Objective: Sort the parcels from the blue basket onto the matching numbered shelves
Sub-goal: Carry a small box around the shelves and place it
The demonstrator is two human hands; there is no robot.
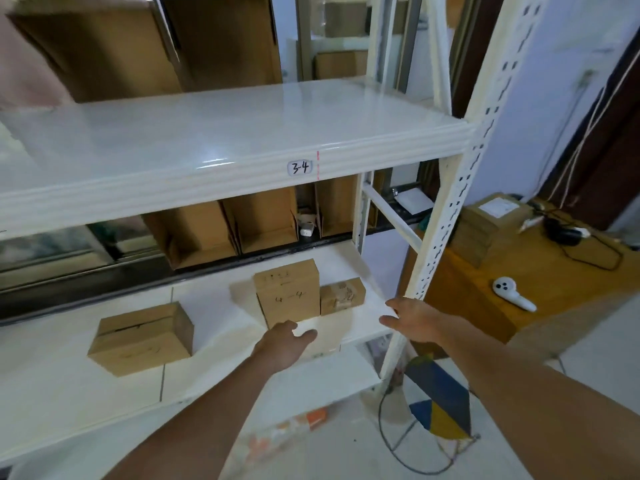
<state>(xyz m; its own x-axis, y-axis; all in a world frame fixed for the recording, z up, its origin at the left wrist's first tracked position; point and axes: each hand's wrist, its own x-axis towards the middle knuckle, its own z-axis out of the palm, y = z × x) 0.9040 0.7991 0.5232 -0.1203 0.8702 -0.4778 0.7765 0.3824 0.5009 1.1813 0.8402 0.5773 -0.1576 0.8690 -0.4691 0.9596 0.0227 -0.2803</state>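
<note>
In the head view, the person's left hand is reaching out over the front of the lower white shelf board, fingers relaxed and slightly spread, holding nothing; its fingertips are hovering just in front of the tall brown cardboard parcel marked "4-4", and whether they are touching it cannot be told. The right hand is stretching toward the right front corner of the same board, fingers extended and loose, also gripping nothing, sitting close beside the white perforated metal upright of the rack. The tall parcel is standing upright on the lower board, and a small brown cardboard parcel is sitting just beside it on the right, apparently touching it. A wider flat brown cardboard parcel is lying well apart to the left on the same board, with faint handwriting on its front that is too blurred to read. Above, a glossy white upper shelf is carrying a small white label reading "3-4" on its front edge, next to a red dashed mark. Behind the rack, open brown cardboard cartons are standing in a row. To the right, a white handheld controller is lying on an orange-brown wooden table.
</note>
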